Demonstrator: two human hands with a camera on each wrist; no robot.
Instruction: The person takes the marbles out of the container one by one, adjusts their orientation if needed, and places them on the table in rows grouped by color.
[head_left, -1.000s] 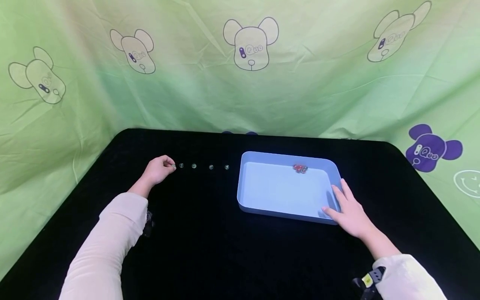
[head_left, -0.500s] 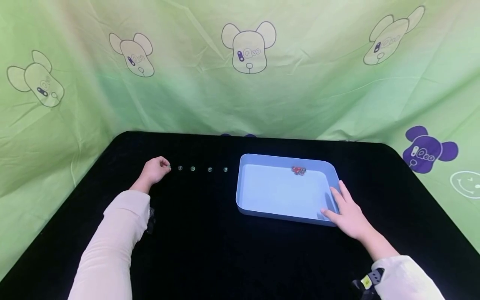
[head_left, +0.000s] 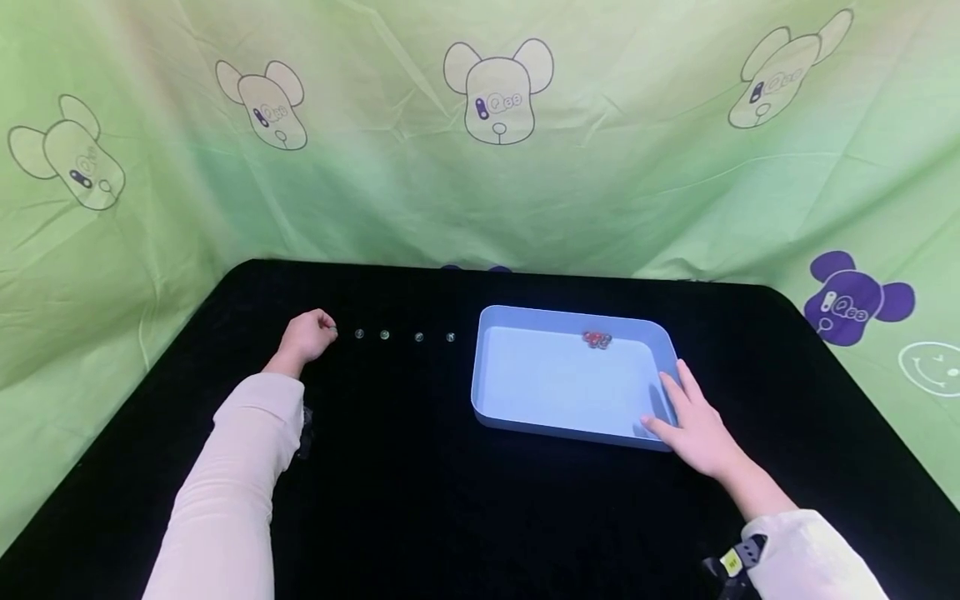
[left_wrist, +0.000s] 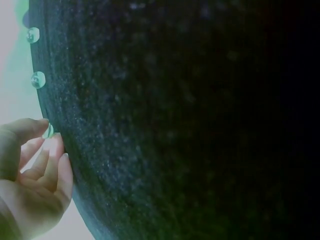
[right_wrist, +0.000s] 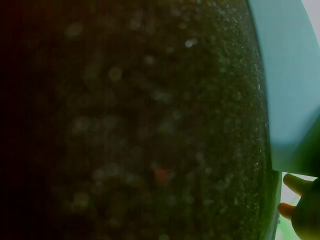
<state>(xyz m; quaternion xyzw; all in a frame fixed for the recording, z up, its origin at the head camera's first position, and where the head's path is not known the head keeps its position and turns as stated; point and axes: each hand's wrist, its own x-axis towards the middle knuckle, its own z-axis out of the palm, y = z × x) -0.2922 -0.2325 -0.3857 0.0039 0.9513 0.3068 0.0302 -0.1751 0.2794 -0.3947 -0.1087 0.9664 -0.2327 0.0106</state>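
Marble (left_wrist: 48, 131), clear, sits pinched between thumb and fingertips of the left hand (head_left: 306, 335), toward nine o'clock from the blue tray (head_left: 555, 375). Four similar marbles (head_left: 385, 335) line up on the black cloth (head_left: 405, 500) from that hand toward three o'clock. The right hand (head_left: 701, 429) spreads its fingers at the tray's four o'clock corner. Inside, a reddish pile (head_left: 597, 339) lies toward one o'clock.

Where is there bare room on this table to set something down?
Widest: the table between the sleeves, nearer the wearer than the bead row and tray. The tray's left half is bare too. Crowded: the bead row between left hand and tray, the red cluster by the tray's far wall, and its right end, at the right hand.
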